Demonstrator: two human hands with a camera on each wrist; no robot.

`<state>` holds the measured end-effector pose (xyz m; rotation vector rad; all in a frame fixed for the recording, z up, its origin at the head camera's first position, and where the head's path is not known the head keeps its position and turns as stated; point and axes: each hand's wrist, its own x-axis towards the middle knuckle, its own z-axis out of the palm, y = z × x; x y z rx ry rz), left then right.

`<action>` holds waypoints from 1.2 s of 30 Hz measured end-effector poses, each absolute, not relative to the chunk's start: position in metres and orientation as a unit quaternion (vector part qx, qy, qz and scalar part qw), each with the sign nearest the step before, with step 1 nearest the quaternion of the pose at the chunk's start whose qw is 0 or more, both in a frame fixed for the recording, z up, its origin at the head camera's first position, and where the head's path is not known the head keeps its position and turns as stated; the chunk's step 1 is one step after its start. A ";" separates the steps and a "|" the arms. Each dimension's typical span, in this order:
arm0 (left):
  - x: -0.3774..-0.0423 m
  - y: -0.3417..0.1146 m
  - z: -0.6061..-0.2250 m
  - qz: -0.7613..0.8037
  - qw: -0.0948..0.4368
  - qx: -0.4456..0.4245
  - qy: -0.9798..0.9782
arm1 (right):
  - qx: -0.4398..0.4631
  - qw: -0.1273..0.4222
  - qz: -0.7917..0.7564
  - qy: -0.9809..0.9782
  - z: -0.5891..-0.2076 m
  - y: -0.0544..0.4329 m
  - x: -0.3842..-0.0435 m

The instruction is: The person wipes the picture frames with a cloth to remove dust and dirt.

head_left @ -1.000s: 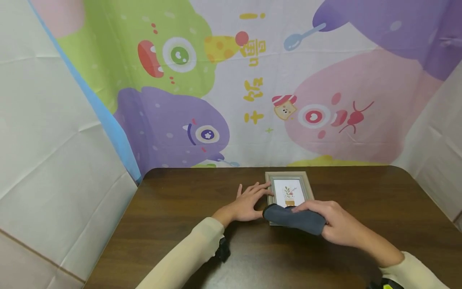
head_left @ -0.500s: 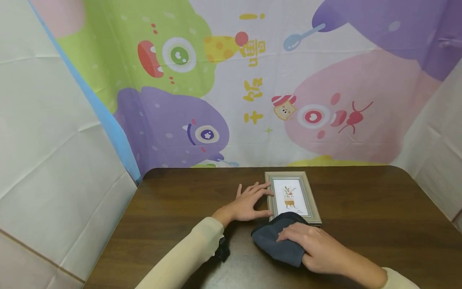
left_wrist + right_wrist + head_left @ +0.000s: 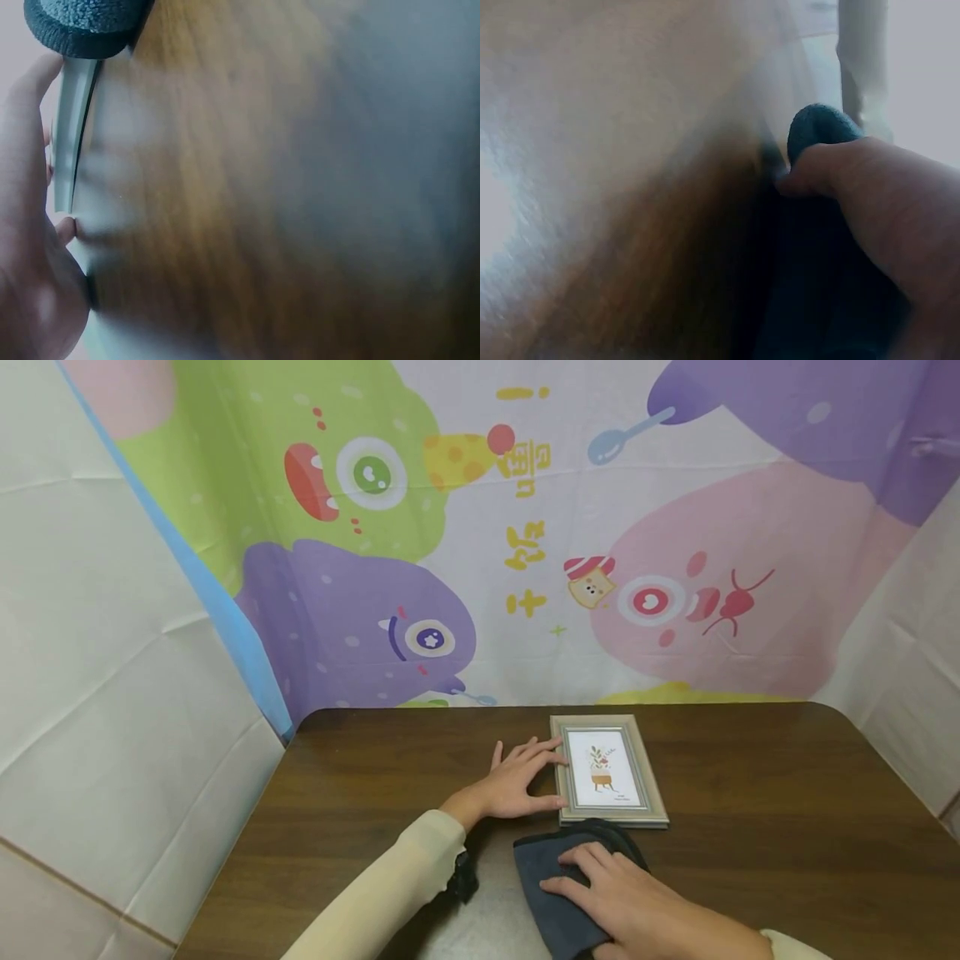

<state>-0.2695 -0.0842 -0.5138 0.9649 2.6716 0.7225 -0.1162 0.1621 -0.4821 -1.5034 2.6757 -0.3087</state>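
Observation:
A picture frame (image 3: 651, 777) with a pale border lies flat on the wooden table (image 3: 360, 777), its print of a potted plant facing up. My left hand (image 3: 513, 783) rests at its left side, fingers spread, fingertips and thumb touching the border. Just below the frame's near edge, my right hand (image 3: 637, 893) holds a dark grey-blue cloth (image 3: 551, 877) with black edging, fingers on top of it. In the right wrist view the thumb presses against the folded cloth (image 3: 817, 124). Part of the cloth also shows beyond the frame's side (image 3: 69, 135) in the left wrist view.
A printed curtain (image 3: 525, 668) with cartoon figures hangs behind the table's far edge. Pale panels (image 3: 112, 635) stand on both sides. A black device (image 3: 462, 878) is strapped at the left wrist.
My right hand has drawn the cloth from over the picture down toward me, off the frame's near edge, uncovering the whole print. The left hand has stayed at the frame's left side.

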 end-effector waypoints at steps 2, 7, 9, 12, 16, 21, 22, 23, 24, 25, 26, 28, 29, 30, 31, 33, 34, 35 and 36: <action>-0.270 -0.084 -0.514 0.245 0.106 0.326 0.907 | -0.503 0.014 -0.077 0.861 -0.484 0.162 -0.116; -0.271 -0.084 -0.513 0.246 0.106 0.326 0.907 | -0.514 0.003 -0.066 0.855 -0.486 0.163 -0.115; -0.270 -0.083 -0.513 0.246 0.105 0.327 0.907 | -0.513 0.010 -0.069 0.856 -0.485 0.163 -0.115; -0.269 -0.083 -0.513 0.245 0.104 0.325 0.907 | -0.512 0.017 -0.072 0.856 -0.484 0.163 -0.115; -0.268 -0.082 -0.511 0.244 0.101 0.324 0.908 | -0.510 0.021 -0.071 0.857 -0.483 0.164 -0.115; -0.268 -0.081 -0.510 0.243 0.099 0.325 0.909 | -0.506 0.027 -0.074 0.859 -0.482 0.165 -0.115; -0.268 -0.081 -0.510 0.244 0.100 0.325 0.908 | -0.507 0.024 -0.074 0.858 -0.482 0.165 -0.115; -0.268 -0.081 -0.510 0.243 0.100 0.325 0.908 | -0.507 0.023 -0.077 0.858 -0.481 0.165 -0.115; -0.268 -0.080 -0.510 0.243 0.100 0.326 0.908 | -0.507 0.022 -0.079 0.858 -0.481 0.165 -0.115; -0.268 -0.080 -0.510 0.242 0.100 0.326 0.908 | -0.508 0.020 -0.081 0.857 -0.481 0.165 -0.115; -0.268 -0.080 -0.510 0.242 0.100 0.326 0.908 | -0.509 0.015 -0.083 0.856 -0.481 0.166 -0.115; -0.268 -0.080 -0.509 0.242 0.097 0.326 0.909 | -0.506 0.019 -0.088 0.858 -0.481 0.167 -0.114; -0.267 -0.080 -0.509 0.241 0.096 0.326 0.909 | -0.506 0.016 -0.089 0.858 -0.481 0.167 -0.114; -0.267 -0.080 -0.509 0.241 0.095 0.326 0.909 | -0.507 0.014 -0.090 0.857 -0.481 0.168 -0.113; -0.267 -0.080 -0.509 0.242 0.093 0.325 0.909 | -0.508 0.008 -0.090 0.856 -0.482 0.169 -0.113; -0.266 -0.081 -0.508 0.245 0.088 0.323 0.910 | -0.511 -0.005 -0.093 0.854 -0.483 0.170 -0.111; -0.265 -0.081 -0.508 0.244 0.087 0.322 0.910 | -0.513 -0.014 -0.096 0.853 -0.483 0.171 -0.111; -0.265 -0.081 -0.508 0.245 0.084 0.322 0.911 | -0.513 -0.022 -0.099 0.852 -0.484 0.171 -0.110; -0.264 -0.082 -0.508 0.246 0.082 0.321 0.911 | -0.513 -0.030 -0.103 0.851 -0.484 0.171 -0.109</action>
